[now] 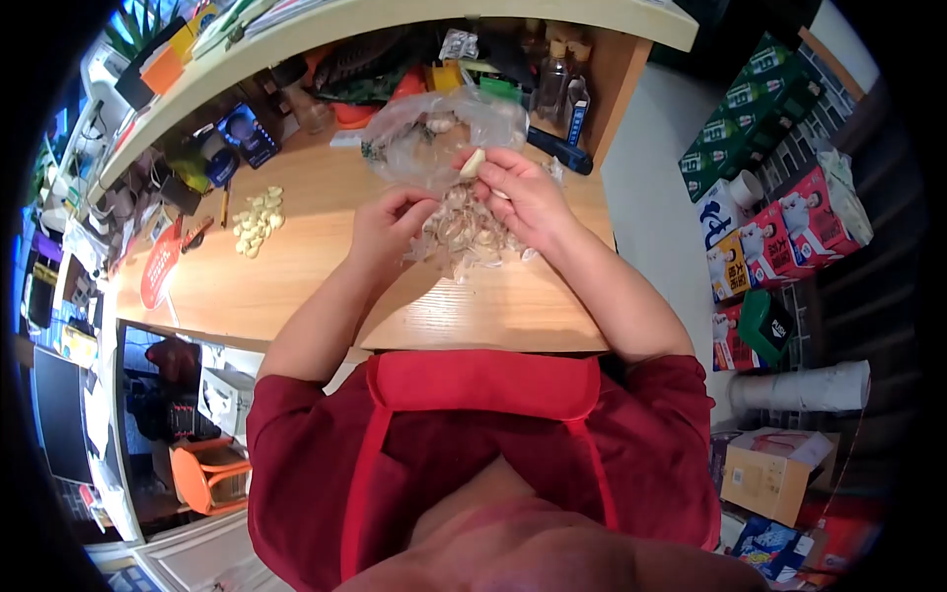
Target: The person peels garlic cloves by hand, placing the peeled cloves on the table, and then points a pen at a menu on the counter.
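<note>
A pale garlic clove [473,163] is pinched between the thumb and fingers of my right hand [525,197], with a second pale piece showing lower in the same hand. Just left of it, my left hand [390,225] is closed, thumb against curled fingers; whatever may be in them is hidden. Below and between both hands lies a heap of papery garlic skins [469,232]. Behind the hands sits a clear plastic bag [395,133] with garlic inside. Off to the left, a small pile of peeled garlic cloves [258,222] rests on the wooden desk [326,237].
A phone [248,135] leans at the back left, near a red fan-shaped card [160,268]. Glass bottles [552,79] and a dark blue tool-like object [560,150] stand at the back right. Boxes and packages [764,232] line the floor to the right.
</note>
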Tool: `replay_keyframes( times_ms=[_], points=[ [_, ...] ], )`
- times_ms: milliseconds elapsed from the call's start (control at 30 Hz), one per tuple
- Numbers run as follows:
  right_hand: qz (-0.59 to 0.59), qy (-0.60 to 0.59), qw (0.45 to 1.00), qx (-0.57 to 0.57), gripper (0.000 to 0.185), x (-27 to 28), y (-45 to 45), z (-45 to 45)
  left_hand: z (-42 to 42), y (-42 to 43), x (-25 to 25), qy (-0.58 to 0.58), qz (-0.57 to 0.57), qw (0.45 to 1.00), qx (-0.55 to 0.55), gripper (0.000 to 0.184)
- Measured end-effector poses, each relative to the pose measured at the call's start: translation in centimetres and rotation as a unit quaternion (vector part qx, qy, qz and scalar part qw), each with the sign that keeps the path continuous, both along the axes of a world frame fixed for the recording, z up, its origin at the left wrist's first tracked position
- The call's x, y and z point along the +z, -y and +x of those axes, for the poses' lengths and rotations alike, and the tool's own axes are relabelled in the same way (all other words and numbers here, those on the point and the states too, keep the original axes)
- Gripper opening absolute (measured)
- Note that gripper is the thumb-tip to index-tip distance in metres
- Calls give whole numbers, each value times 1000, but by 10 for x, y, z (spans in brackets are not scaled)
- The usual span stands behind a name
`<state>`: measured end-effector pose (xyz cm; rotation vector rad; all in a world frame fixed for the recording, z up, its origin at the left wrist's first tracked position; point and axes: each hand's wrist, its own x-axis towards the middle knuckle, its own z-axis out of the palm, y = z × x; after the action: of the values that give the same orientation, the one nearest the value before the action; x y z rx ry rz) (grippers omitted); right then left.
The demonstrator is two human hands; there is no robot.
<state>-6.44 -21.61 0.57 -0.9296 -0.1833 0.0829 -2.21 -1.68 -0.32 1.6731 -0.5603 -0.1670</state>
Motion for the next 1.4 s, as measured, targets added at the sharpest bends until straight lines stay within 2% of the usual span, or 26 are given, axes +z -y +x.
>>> replay_keyframes(
  times_ms=[67, 100, 133, 200, 267, 333, 400, 533, 567, 600, 633, 667, 700, 733, 767, 833, 867, 967, 1033, 1067, 1133, 1200, 1267, 1333, 1367, 1400],
  points=[
    [35, -20, 999, -9, 20, 6, -2, 0, 5, -2, -2, 186, 63, 980, -20, 10],
    [36, 4, 999, 32, 30, -1, 2, 4, 8, -2, -3, 275, 78, 958, -34, 11],
    [38, 2, 999, 29, 30, -7, 4, 7, 10, -2, -3, 361, 93, 927, -47, 11],
    [41, -2, 999, 26, 31, -18, 7, 13, 8, -2, 1, 392, 128, 910, -34, 12],
    [-59, 7, 996, -64, 30, -24, 2, 16, 7, -3, 6, 414, 130, 901, -25, 13],
    [-49, -22, 997, -63, 29, -15, -2, 18, 2, -5, 6, 429, 100, 898, -23, 16],
    [65, -117, 991, 22, 30, -4, 2, 11, 0, -8, 8, 399, 99, 911, -25, 19],
    [-73, -57, 995, 30, 29, 8, -12, 6, -4, -11, 6, 304, 66, 950, -20, 22],
    [-122, -25, 992, 25, 29, 11, -18, 2, -1, -13, 1, 214, 44, 975, -29, 23],
    [-170, 6, 985, 18, 30, 16, -25, -2, 5, -13, -3, 82, -40, 993, -79, 26],
    [-238, 4, 971, 1, 27, 25, -34, -8, 11, -14, -6, -53, -123, 982, -129, 30],
    [-334, 129, 933, -38, 26, 24, -41, -9, 15, -14, -9, -188, -202, 945, -178, 34],
    [-421, 249, 869, -76, 27, 22, -48, -8, 13, -14, -6, -276, -238, 912, -187, 39],
    [-497, 361, 781, -113, 29, 23, -55, -8, 8, -14, -2, -362, -270, 871, -196, 43],
    [-555, 391, 724, -126, 31, 25, -62, -9, 3, -14, 3, -445, -298, 820, -203, 48],
    [-658, 438, 595, -146, 37, 33, -74, -15, -3, -13, 14, -475, -308, 803, -188, 52],
    [-672, 426, 585, -159, 39, 31, -79, -16, -5, -13, 17, -489, -313, 794, -181, 54],
    [-702, 406, 554, -187, 44, 26, -83, -25, -2, -9, 21, -474, -301, 815, -145, 48],
    [-707, 411, 539, -203, 46, 34, -81, -41, 34, -16, -15, -405, -288, 860, -114, 40],
    [-707, 396, 552, -196, 46, 31, -77, -51, 48, -18, -26, -370, -281, 880, -98, 37],
    [-707, 361, 582, -176, 45, 13, -63, -82, 34, -25, 11, -274, -291, 916, -6, 24],
    [-719, 298, 598, -190, 42, -6, -46, -122, 39, -40, 22, -155, -258, 953, 43, 20],
    [-730, 250, 600, -212, 39, -26, -24, -154, 47, -53, 25, -117, -261, 955, 78, 16],
    [-754, 227, 557, -264, 37, -41, -6, -171, 68, -81, 13, 34, -97, 985, 136, 16],
    [-764, 213, 536, -289, 35, -46, -2, -180, 78, -100, 4, 262, 17, 939, 221, 14],
    [-776, 212, 514, -298, 34, -46, -3, -183, 85, -120, -4, 470, 137, 824, 286, 13]
  ],
)
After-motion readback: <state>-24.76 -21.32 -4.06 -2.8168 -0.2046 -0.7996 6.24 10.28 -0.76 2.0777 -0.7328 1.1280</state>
